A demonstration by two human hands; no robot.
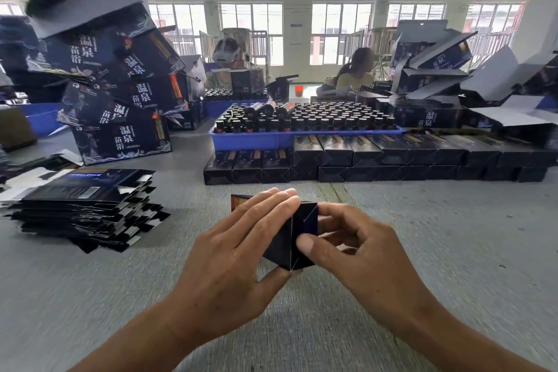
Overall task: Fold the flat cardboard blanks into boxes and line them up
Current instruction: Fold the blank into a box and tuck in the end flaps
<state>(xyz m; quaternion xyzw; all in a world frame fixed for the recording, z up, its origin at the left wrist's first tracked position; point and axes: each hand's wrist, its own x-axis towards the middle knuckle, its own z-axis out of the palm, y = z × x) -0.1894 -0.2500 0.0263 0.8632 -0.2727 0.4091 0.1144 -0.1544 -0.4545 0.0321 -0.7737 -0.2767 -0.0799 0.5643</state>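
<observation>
Grey fabric-like bench (422,251) fills the lower frame. Lower centre: both hands grip one small dark box (297,238), held just above the bench, end face toward the camera, end flaps meeting on a diagonal seam. Left hand (238,254) wraps the box's left side, fingers (271,205) curled over the top. Right hand (359,248) holds the right side, thumb pressed on the end flap, other fingers curled behind the box.

Mid left: stack of flat blanks (87,205), dark printed card, fanned unevenly on the bench. Centre to right, past the hands: folded boxes (377,157) lined up side by side, two tiers, ends facing the camera; left part is a single lower row.

Behind that row: blue tray (250,139) packed with upright dark-capped bottles (317,118); a few bottles lie on their sides on top, upper left of the tray. Second blue tray with bottles further back, centre left, partly hidden.

Left and upper left: leaning pile of large dark cartons (120,93) with white Chinese lettering. Right: heap of open cartons (453,81), grey flaps up.

Far centre: two people (356,69) seated at the bench, one wearing a headset. Small red cup (299,90) between them. Back wall is a row of barred windows (341,33); white beamed ceiling, sign at upper right.
</observation>
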